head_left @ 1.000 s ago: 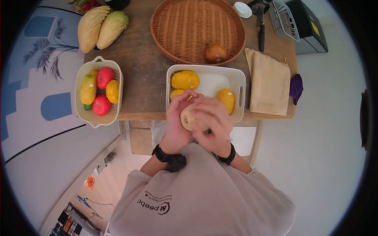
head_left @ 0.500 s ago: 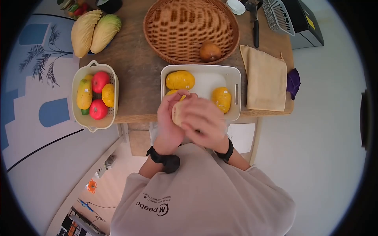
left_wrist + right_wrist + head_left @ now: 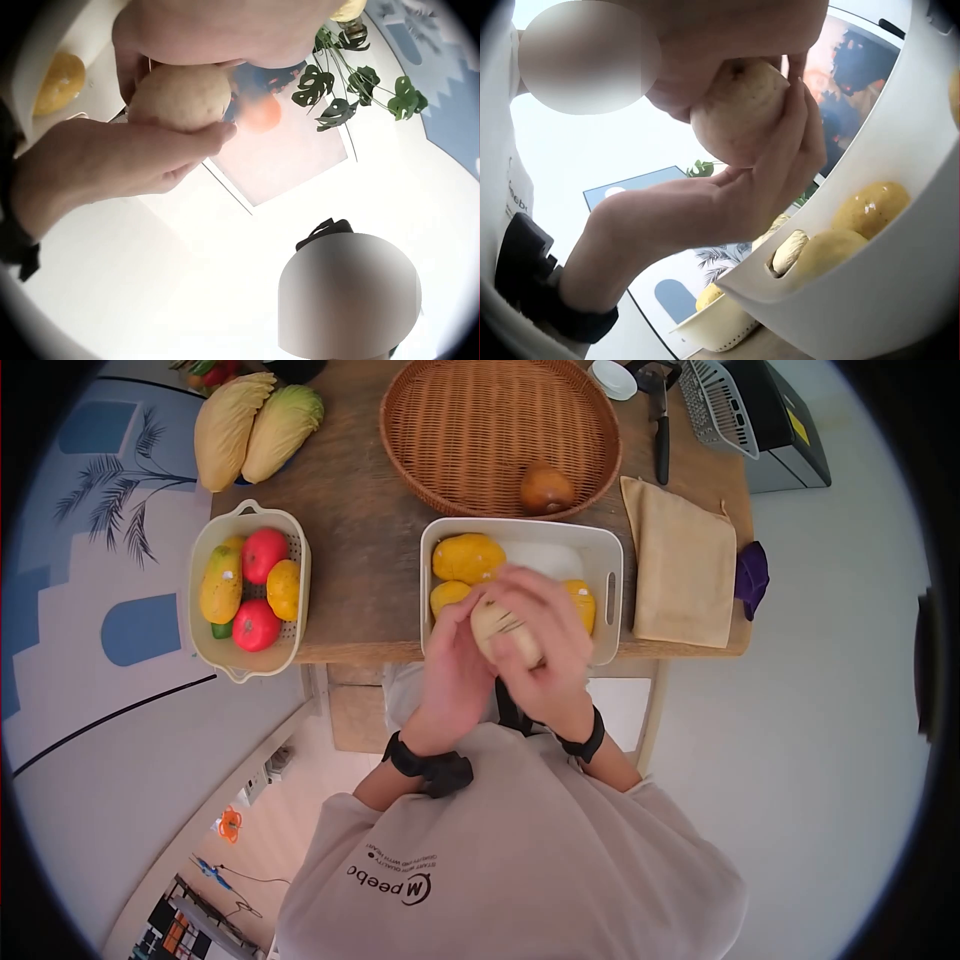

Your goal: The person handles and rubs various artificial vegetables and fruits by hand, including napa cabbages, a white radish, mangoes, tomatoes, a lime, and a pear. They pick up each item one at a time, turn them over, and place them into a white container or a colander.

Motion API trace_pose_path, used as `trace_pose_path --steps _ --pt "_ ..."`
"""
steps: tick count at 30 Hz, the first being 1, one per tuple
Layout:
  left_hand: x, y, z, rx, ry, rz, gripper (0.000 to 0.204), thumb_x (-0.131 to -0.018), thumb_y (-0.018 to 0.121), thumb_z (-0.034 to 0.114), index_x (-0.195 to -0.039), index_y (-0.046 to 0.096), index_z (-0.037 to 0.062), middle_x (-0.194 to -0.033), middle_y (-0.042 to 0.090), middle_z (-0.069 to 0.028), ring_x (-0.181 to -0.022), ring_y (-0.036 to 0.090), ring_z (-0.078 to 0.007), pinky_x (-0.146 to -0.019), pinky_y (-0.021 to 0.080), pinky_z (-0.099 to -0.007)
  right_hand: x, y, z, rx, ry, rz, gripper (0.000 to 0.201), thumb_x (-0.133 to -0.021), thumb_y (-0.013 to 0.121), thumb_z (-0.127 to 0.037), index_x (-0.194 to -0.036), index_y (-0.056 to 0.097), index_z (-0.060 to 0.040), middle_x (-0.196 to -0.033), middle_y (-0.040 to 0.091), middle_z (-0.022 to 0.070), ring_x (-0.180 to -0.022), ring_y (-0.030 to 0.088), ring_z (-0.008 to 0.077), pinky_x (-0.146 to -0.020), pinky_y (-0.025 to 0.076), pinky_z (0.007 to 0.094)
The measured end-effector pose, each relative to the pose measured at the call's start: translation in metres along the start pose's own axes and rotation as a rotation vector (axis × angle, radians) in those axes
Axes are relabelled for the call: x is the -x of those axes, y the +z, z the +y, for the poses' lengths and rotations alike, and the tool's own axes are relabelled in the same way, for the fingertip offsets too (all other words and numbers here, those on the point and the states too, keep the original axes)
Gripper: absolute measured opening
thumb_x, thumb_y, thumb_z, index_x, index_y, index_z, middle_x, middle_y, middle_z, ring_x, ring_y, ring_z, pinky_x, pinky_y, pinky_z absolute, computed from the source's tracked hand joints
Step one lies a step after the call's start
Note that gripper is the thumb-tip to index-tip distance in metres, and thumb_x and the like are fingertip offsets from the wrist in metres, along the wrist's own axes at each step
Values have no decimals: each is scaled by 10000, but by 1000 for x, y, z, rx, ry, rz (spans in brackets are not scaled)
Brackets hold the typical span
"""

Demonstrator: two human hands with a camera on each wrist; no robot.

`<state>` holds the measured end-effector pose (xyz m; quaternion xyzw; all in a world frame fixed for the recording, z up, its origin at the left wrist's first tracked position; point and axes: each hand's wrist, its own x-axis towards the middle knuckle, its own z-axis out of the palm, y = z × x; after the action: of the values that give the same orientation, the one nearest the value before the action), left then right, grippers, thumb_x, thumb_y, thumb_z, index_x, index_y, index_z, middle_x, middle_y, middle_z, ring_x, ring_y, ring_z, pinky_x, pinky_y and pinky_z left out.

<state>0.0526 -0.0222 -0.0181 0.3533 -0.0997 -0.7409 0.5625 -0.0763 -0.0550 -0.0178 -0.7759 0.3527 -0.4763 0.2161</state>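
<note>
Both hands hold a pale cream, round, potato-like vegetable (image 3: 495,622) over the near edge of a white bin. My left hand (image 3: 460,670) cups it from the left side. My right hand (image 3: 550,650) grips it from the right, its fingers curled over the top and the thumb on the near face. Short dark lines mark its upper surface. A small dark pit shows on the vegetable (image 3: 739,112) in the right wrist view. Inside the white bin (image 3: 613,595) lie yellow fruits (image 3: 470,558), partly hidden behind the hands.
A woven tray (image 3: 490,430) with a brown round fruit (image 3: 547,490) stands beyond the bin. At left is a cream basket (image 3: 300,575) of red and yellow produce, with cabbages (image 3: 285,435) behind. A folded cloth (image 3: 685,570) and a knife (image 3: 662,450) lie right.
The vegetable has turned between the hands, so a face with dark lines now shows. My right hand's fingers have shifted over it. The view swung briefly and came back.
</note>
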Motion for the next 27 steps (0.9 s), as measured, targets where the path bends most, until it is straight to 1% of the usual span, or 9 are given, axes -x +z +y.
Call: trace_pose_path --steps 2,4,8,12,14,17,20,23,27 --pt "4 -5 -10 -350 377 -133 393 -1139 465 314 -1423 588 73 -1420 627 -97 -1350 593 -227 -1153 483 -409 2 2 -2 5 -99 -58 344 -810 821 -83 -1134 748 5 -1191 730 209 -1111 723 398 -982 598 477" --pt "-1 -12 -7 -103 157 -175 436 -1148 415 355 -1450 560 75 -1444 615 -61 -1373 580 -183 -1192 433 -380 5 -1 -5 7 -217 -104 283 -833 806 -72 -1096 743 11 -1185 732 210 -1093 729 405 -970 600 478" --pt "0 10 6 19 -112 18 446 -1174 344 340 -1450 540 49 -1434 619 -92 -1377 576 -216 -1207 423 -389 1 -3 0 -161 248 189 224 -786 812 -43 -995 741 -5 -1150 737 175 -1059 733 398 -964 600 491" --pt "-4 -3 -4 -114 102 -293 462 -1160 380 418 -1440 559 97 -1417 638 -57 -1388 571 -183 -1193 428 -382 3 -5 -5 1 -140 -69 231 -775 814 -45 -981 729 13 -1151 732 181 -1078 726 400 -938 598 474" --pt "-8 -1 -2 30 -48 -158 435 -1144 425 416 -1438 561 125 -1405 640 -37 -1365 576 -160 -1186 428 -373 5 -8 2 -33 -208 -66 251 -762 827 -64 -983 732 9 -1154 733 177 -1094 721 407 -940 597 473" --pt "-8 -2 -3 -30 -82 -2 427 -1148 412 407 -1431 563 125 -1391 640 -30 -1346 582 -156 -1174 441 -345 -2 -12 8 -156 295 142 292 -719 843 -88 -983 746 -8 -1146 729 176 -1112 717 402 -941 603 470" --pt "-1 -4 -19 31 -34 36 393 -1137 439 402 -1368 605 130 -1321 667 -40 -1302 619 -160 -1145 460 -326 0 -9 5 -44 -92 -132 306 -788 813 -106 -1067 760 5 -1147 725 198 -1095 719 381 -923 608 448" --pt "-16 -18 -20 141 -65 -233 344 -1134 460 388 -1292 635 138 -1233 688 -55 -1224 657 -163 -1090 503 -320 9 -12 7 -78 -314 -167 314 -843 789 -130 -1118 754 17 -1158 715 214 -1088 719 382 -918 605 455" --pt "-5 7 -11 99 -180 191 329 -1127 484 381 -1227 630 104 -1159 689 -69 -1150 675 -179 -1008 561 -340 -8 -11 -4 -83 203 83 286 -697 805 -127 -959 769 -17 -1120 736 189 -1093 720 369 -956 600 483"
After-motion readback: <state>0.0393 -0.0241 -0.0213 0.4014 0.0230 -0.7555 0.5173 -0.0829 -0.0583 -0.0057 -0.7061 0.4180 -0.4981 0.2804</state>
